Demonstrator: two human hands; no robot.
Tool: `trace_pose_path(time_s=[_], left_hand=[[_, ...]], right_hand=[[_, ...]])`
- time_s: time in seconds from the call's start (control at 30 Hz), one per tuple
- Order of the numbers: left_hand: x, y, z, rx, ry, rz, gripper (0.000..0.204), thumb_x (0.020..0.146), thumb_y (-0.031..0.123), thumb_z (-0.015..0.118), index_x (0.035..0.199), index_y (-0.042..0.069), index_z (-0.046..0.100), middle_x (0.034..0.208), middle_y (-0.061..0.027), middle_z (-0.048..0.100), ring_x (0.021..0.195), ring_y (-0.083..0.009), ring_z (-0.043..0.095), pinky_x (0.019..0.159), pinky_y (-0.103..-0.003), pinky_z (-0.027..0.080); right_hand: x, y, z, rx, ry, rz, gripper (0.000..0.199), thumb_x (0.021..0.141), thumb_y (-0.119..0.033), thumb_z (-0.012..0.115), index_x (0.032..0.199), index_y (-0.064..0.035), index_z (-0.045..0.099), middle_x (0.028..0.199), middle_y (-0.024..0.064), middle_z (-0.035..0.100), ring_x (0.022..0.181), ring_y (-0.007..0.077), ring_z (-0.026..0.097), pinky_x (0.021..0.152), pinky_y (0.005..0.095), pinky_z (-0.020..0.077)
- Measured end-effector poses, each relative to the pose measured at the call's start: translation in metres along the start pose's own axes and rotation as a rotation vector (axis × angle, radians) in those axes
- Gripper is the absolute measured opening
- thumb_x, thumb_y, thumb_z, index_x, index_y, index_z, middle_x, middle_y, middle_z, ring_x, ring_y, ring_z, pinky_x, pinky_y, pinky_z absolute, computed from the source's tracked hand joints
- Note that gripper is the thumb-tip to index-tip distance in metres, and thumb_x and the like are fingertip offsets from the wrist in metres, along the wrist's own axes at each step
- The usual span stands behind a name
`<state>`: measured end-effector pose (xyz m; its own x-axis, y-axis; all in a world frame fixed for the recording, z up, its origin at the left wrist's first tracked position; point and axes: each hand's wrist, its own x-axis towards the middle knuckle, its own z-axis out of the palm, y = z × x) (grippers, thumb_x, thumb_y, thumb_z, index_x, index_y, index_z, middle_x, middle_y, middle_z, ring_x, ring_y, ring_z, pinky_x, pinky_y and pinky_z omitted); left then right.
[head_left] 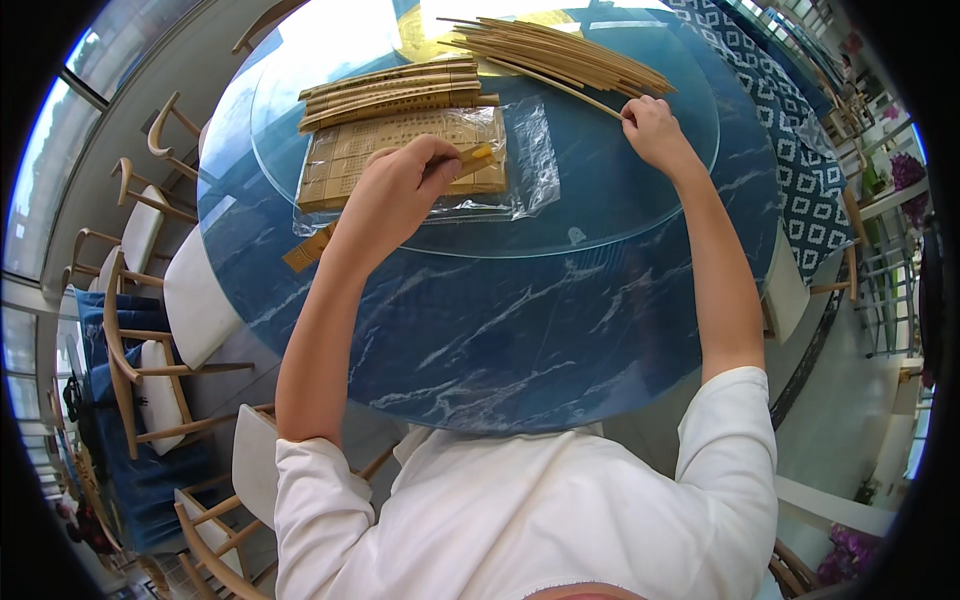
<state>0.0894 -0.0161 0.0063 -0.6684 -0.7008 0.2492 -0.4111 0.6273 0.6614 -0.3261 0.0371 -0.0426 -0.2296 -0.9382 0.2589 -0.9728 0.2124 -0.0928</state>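
Head view, looking down on a round blue marbled table with a clear glass turntable on top.

Left hand: fingers curled and pressed together, closed round one end of a flat bamboo strip; the strip's yellowish tip sticks out past the knuckles toward the right; hand rests over a stack of flat bamboo slips, which lies on a clear plastic bag on the turntable; whether the hand presses on the stack cannot be told.

Right hand: thumb and forefinger pinch the near end of a thin bamboo stick; remaining fingers folded in; the stick runs up and left across the glass toward a loose pile of sticks at the far edge of the turntable, and meets it.

Further bamboo strips lie in a row just behind the stack; one short piece lies at the turntable's left rim, partly hidden under the left forearm.

Surroundings: wooden chairs with white cushions at left; a patterned blue and white cloth on the table's right side; person wears a white short-sleeved shirt.
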Motion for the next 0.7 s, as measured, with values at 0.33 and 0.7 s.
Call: trace_pose_path(time_s=[0.33,0.7], left_hand=[[-0.003,-0.020,0.040,0.319,0.326,0.237,0.010,0.102,0.016,0.069,0.105,0.007,0.072,0.092,-0.0089,0.077,0.081,-0.0291,0.071,0.117,-0.047,0.041],[-0.010,-0.023,0.040,0.227,0.206,0.202,0.009,0.100,0.014,0.070,0.106,0.008,0.073,0.094,-0.0077,0.078,0.088,-0.0264,0.073,0.116,-0.047,0.042]], right_hand=[[-0.083,0.030,-0.053,1.156,0.127,0.185,0.027,0.110,-0.020,0.061,0.126,-0.0014,0.071,0.105,0.0012,0.071,0.100,0.0099,0.067,0.095,0.0246,0.0526],[-0.098,0.024,-0.064,1.236,0.107,0.107,0.026,0.110,-0.020,0.061,0.125,-0.0014,0.072,0.115,0.0039,0.072,0.106,0.0116,0.067,0.100,0.0243,0.0515]])
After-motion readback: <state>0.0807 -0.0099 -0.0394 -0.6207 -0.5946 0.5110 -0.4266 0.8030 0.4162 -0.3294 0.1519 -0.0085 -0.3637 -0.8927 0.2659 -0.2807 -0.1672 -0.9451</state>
